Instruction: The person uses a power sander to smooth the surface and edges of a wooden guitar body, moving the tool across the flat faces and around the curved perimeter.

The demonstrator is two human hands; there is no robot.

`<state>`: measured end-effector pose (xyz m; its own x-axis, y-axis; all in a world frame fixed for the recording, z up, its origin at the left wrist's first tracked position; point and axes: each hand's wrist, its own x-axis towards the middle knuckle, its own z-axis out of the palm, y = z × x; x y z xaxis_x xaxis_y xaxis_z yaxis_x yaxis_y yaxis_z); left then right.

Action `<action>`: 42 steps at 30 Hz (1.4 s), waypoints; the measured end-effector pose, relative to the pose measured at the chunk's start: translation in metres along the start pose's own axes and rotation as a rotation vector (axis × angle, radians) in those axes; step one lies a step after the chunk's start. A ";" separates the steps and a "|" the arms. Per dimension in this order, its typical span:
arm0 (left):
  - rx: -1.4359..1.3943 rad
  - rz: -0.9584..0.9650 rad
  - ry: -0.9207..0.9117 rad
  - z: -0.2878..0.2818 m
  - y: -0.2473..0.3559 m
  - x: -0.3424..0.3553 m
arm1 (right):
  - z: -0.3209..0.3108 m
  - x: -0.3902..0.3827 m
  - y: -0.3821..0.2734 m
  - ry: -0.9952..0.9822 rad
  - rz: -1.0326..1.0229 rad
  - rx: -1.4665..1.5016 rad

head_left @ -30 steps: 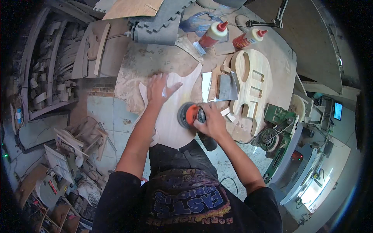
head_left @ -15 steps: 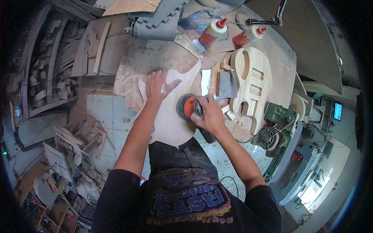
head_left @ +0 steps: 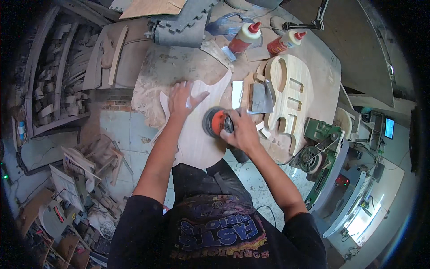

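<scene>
A pale wooden electric guitar body (head_left: 197,145), with pointed horns, lies flat at the near edge of the workbench, close against my waist. My left hand (head_left: 182,98) rests on its upper left part, fingers stretched out and thumb spread to the side. In my right hand (head_left: 243,131) is an orange and black orbital sander (head_left: 217,122); its round pad sits on the right half of the body. My palm hides part of the tool's housing. A dark cylindrical part (head_left: 239,155) shows below my right wrist.
Right of my work lies a second guitar body (head_left: 289,85) with routed cavities, beside a grey sanding block (head_left: 258,97). Two glue bottles (head_left: 245,36) with red caps stand at the back. A green belt machine (head_left: 320,143) flanks the bench (head_left: 156,67) on the right.
The sander and my right hand have shifted very slightly left on the guitar body. My left hand stays in about the same place.
</scene>
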<state>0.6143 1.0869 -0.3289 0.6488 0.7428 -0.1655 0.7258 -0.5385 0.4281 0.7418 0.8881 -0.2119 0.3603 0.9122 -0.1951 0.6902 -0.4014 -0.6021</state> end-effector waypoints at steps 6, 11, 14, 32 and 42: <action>0.036 0.004 0.015 0.001 0.000 0.001 | 0.003 0.002 0.007 0.026 -0.044 0.005; 0.019 0.013 0.024 0.003 -0.001 0.001 | -0.007 -0.020 0.013 -0.123 -0.026 0.006; 0.034 0.026 0.087 0.007 -0.003 0.000 | -0.012 -0.052 0.016 -0.277 -0.011 -0.012; 0.055 -0.006 0.087 0.006 -0.001 -0.002 | -0.011 -0.043 0.010 -0.246 0.009 -0.027; 0.033 -0.017 0.044 0.006 0.001 -0.001 | -0.015 -0.046 0.002 -0.309 0.018 -0.054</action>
<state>0.6156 1.0831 -0.3340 0.6259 0.7685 -0.1332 0.7445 -0.5377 0.3958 0.7363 0.8445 -0.1924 0.1707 0.8836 -0.4360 0.7210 -0.4136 -0.5560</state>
